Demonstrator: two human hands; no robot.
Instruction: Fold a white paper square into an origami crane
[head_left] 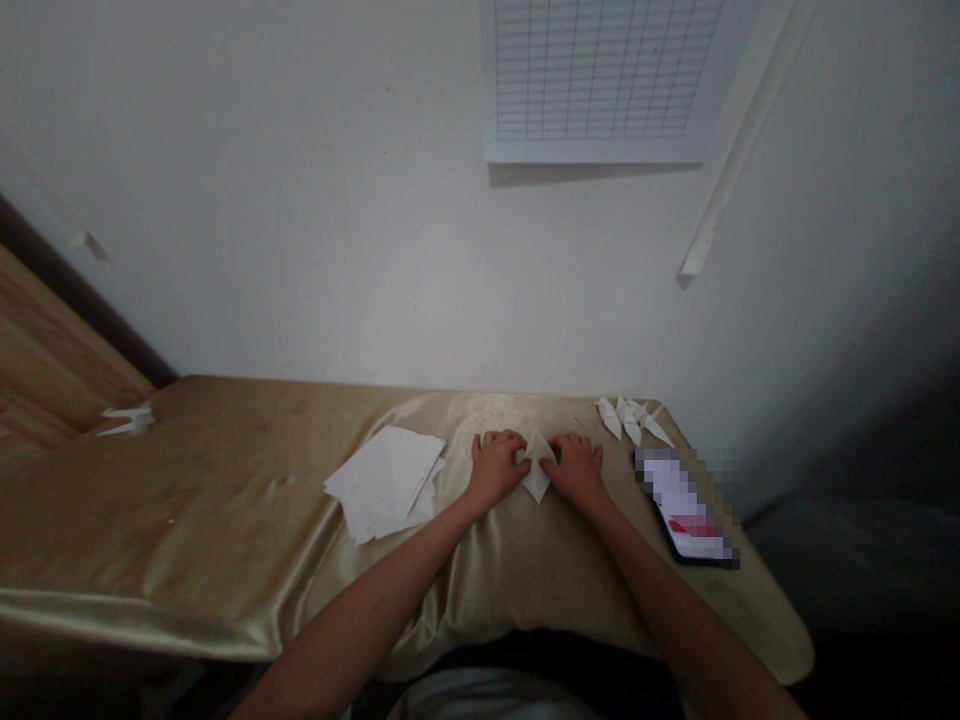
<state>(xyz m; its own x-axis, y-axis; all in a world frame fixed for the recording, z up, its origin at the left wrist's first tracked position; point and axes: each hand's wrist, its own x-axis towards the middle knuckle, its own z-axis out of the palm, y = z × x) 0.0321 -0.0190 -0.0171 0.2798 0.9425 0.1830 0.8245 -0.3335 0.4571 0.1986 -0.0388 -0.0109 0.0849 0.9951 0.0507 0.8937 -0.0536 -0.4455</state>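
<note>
A small sheet of white paper folded into a diamond point(538, 484) lies on the gold cloth in front of me, one point toward me. My left hand point(498, 466) grips its left edge, the thumb on top and the fingers curled at the far side. On the opposite edge, my right hand point(577, 468) holds it the same way, its thumb pressing near the middle. Both thumbs almost meet over the paper. To the left of my left hand is a loose stack of white paper sheets point(390, 475). Several folded paper figures point(632, 418) sit beyond my right hand.
A phone point(686, 510) with its screen lit, partly pixelated, lies at the right. Gold satin cloth point(225, 500) covers the table, wrinkled near the stack. White scraps point(127, 420) lie at the far left. Behind the table rises a wall with a printed grid sheet point(600, 80).
</note>
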